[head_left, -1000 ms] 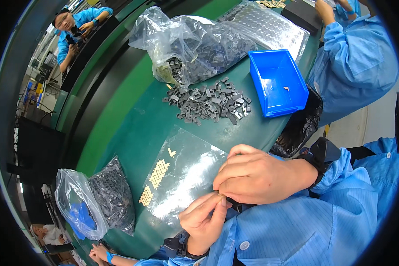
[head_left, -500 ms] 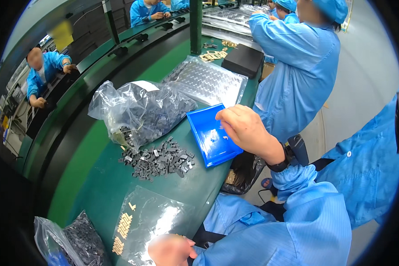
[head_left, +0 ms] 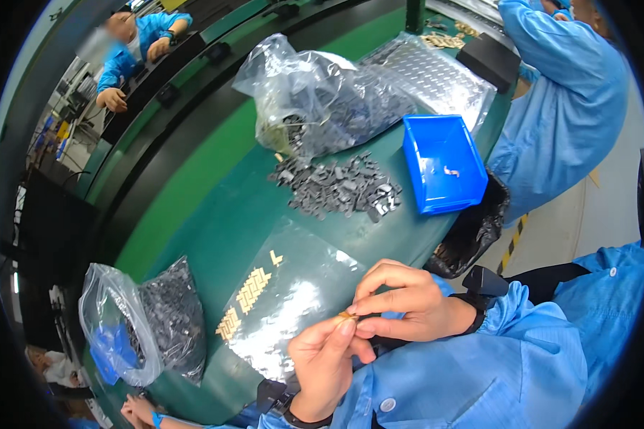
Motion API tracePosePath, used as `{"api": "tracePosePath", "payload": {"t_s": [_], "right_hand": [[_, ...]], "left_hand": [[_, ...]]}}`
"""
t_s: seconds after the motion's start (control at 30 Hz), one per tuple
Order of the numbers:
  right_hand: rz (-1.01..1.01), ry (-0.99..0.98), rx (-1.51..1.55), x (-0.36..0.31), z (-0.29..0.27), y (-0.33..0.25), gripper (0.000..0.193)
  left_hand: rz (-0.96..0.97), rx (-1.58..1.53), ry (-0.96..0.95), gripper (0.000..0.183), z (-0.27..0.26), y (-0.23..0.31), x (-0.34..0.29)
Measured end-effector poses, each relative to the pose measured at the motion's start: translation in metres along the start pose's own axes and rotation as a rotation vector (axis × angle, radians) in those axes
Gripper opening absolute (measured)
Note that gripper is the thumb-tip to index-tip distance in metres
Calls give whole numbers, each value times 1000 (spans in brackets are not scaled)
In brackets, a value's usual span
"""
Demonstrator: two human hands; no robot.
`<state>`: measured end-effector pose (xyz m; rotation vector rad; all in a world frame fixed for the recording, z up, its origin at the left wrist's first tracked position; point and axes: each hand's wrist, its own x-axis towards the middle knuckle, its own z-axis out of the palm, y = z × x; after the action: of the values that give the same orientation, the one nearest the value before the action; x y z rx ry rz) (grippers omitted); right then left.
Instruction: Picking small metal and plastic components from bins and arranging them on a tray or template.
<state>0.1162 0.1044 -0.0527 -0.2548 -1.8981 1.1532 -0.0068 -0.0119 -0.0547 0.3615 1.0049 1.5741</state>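
My left hand [head_left: 327, 361] and my right hand [head_left: 406, 297] meet fingertip to fingertip near the table's front edge. Between their pinched fingers is a small golden-tan piece [head_left: 348, 314], mostly covered, so its exact kind does not show. Just left of my hands lies a transparent plastic sheet [head_left: 322, 257]. On it, small L-shaped tan pieces [head_left: 252, 289] sit in tight rows, with one piece apart at the top. Beyond the sheet spreads a pile of small dark grey parts [head_left: 336, 184]. A blue tray [head_left: 447, 193] to the right holds a few tiny scraps.
A large plastic bag of dark parts [head_left: 343, 100] lies behind the pile, near a transparent sheet of rowed parts [head_left: 444, 82] and a black box [head_left: 488, 61]. Another bag [head_left: 175, 314] sits at left. Below the right table edge hangs a black bin bag [head_left: 472, 239]. Co-workers [head_left: 565, 107] sit nearby.
My right hand has left the blue tray and come back to my left hand, where both now pinch a small tan piece. The view has shifted, so the table appears further right and higher.
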Motion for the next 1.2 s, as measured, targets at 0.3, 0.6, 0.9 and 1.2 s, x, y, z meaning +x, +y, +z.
{"api": "tracePosePath", "payload": {"t_s": [0.3,0.6,0.9,1.2], "right_hand": [[83,-21,70,1,10,-1,7],[30,-169,-186,9,11,-2,6],[-11,-51,-249,7,19,-3,14],[12,-54,-160,5,15,-2,11]], "left_hand": [[119,104,-34,17,4,13,-6],[497,660,99,13,-4,16,-2],[477,334,116,11,-6,10,2],[174,75,21,9,-6,13,4]]}}
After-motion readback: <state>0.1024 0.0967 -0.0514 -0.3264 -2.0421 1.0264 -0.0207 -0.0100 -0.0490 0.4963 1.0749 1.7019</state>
